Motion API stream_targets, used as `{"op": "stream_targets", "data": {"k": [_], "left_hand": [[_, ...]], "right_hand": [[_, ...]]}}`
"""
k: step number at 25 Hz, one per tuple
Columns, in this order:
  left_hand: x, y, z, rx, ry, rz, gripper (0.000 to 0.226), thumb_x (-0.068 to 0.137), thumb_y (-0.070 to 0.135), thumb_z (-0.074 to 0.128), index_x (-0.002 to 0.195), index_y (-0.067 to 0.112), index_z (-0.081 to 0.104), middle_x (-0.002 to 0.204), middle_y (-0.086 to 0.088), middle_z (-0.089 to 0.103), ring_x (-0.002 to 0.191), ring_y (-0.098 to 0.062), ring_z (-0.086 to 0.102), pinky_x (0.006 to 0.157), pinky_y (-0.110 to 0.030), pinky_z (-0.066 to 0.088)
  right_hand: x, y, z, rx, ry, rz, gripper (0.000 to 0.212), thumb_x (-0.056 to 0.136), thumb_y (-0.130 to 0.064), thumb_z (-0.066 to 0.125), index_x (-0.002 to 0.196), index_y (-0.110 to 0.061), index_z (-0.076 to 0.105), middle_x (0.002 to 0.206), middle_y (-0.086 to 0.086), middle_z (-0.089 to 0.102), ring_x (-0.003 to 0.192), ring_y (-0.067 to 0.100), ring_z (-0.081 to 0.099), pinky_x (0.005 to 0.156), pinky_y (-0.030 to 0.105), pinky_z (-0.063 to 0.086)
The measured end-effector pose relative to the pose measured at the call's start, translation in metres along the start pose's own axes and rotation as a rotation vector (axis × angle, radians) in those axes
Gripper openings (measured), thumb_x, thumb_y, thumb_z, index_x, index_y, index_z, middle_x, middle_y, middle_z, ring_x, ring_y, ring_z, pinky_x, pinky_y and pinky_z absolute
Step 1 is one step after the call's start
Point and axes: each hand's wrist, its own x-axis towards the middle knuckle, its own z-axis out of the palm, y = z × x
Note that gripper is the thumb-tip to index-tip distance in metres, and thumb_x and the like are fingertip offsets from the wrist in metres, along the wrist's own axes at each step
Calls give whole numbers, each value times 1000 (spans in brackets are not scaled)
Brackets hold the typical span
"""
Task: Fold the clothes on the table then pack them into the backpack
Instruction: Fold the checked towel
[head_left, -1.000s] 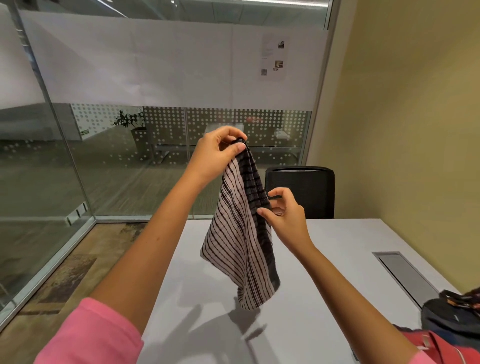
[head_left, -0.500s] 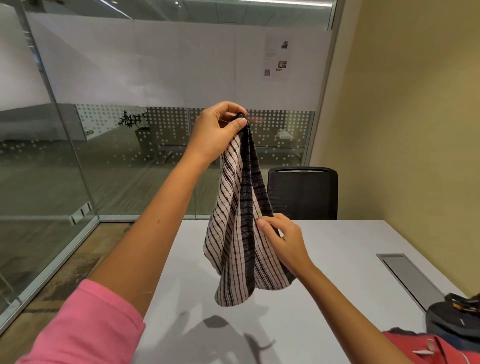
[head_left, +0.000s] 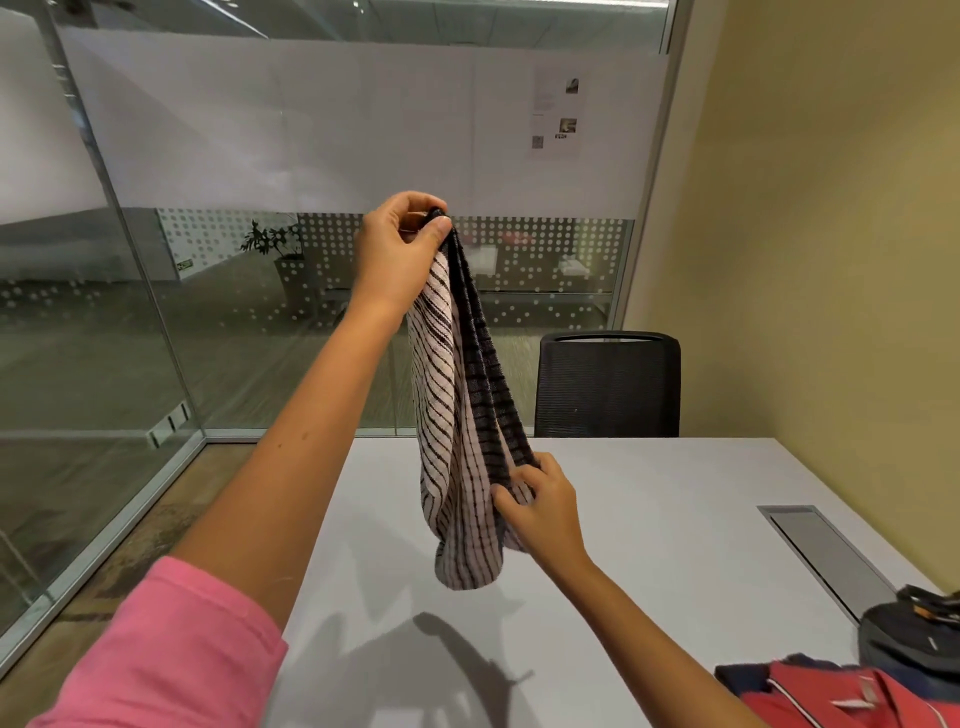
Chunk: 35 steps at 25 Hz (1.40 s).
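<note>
Left hand (head_left: 400, 244) is up high, pinching the top of the striped cloth (head_left: 457, 415) between thumb and curled fingers. The cloth hangs in the air above the bench (head_left: 649, 519). Right hand (head_left: 545, 506) grips its lower folds, fingers curled into the fabric. At the bench's right edge sit red clothes (head_left: 831, 696) and a dark backpack (head_left: 914, 642).

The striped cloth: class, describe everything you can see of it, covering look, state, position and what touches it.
The striped cloth is soft woven fabric, pale with thin dark stripes and a darker band along one side. It hangs bunched in long vertical folds, clear above the white table. The left hand pinches its top end high up; the right hand grips it near the lower end. Nothing else touches it.
</note>
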Motion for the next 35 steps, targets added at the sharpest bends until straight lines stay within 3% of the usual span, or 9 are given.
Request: {"op": "stream_targets", "data": {"k": [6,11,14,17,22,27,31,35], "left_hand": [[21,-24,-32,115,192,-69,13,89,17,64,102,16,68,84,13,62,75,3,57,70,-9,49],[37,-54,-68,180,292,-140,17,87,20,65,103,17,69,93,5,66,86,-7,62,83,-23,54],[39,-65,-83,204,319,-172,18,87,21,64,104,18,69,95,6,66,88,-7,62,84,-25,54],[35,-78,-100,217,306,-233,16,89,19,62,105,19,67,100,3,65,95,-12,62,89,-30,53],[15,-103,-123,291,97,-323,12,95,13,55,99,22,62,105,-4,60,99,-22,58,88,-39,50],[-11,-117,-132,315,-218,-356,14,90,5,62,90,19,62,89,-4,61,87,-21,59,82,-33,52],[-19,-126,-139,440,-425,-360,17,78,16,77,88,19,65,89,-5,66,81,-19,62,81,-34,50],[-19,-124,-133,643,-481,-242,14,78,21,78,81,19,64,81,1,67,74,-15,60,66,-25,45]], "right_hand": [[-9,36,-30,-41,71,-23,5,78,-15,76,76,-15,71,83,-10,61,81,4,59,67,19,50],[-1,50,-63,-85,59,-53,5,78,-18,78,76,-18,73,78,-10,66,75,2,62,65,11,48],[6,46,-76,50,34,16,3,80,-14,76,82,-14,76,83,-6,71,77,8,68,70,19,55],[17,33,-90,304,47,127,2,82,-13,74,81,-11,75,75,3,72,72,15,69,66,26,56],[46,15,-120,480,158,163,5,82,-18,74,77,-17,75,73,3,71,71,17,65,65,29,56],[80,4,-152,445,231,156,4,79,-16,77,78,-16,72,59,-8,66,57,7,61,54,20,51],[102,5,-175,302,212,151,10,71,-21,82,73,-17,73,62,-5,70,58,6,64,54,19,51],[120,1,-196,-22,110,47,17,68,-29,85,71,-17,72,69,-2,70,63,8,61,56,13,47]]}}
